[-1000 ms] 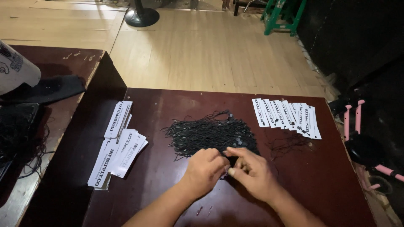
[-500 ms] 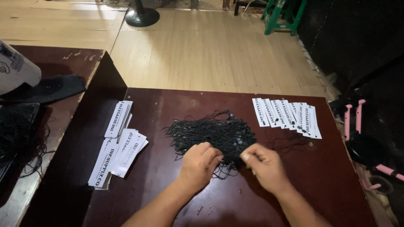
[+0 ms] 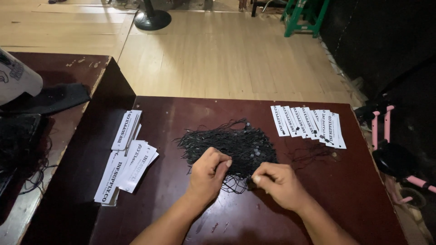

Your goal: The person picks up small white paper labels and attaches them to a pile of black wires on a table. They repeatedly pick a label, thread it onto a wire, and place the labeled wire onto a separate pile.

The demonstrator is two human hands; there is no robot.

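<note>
Where the dark table [image 3: 181, 113] is barest, near its middle, lies a tangled pile of black strings [image 3: 231, 143]. Left hand [image 3: 208, 174] at pile's near edge, fingers curled, pinching strands. Right hand [image 3: 278, 183] just beside pile's near right corner, thumb and forefinger nipped on a string end. White tags [image 3: 309, 121] fanned right of pile; loose tag stack [image 3: 129, 159] left of it.
</note>
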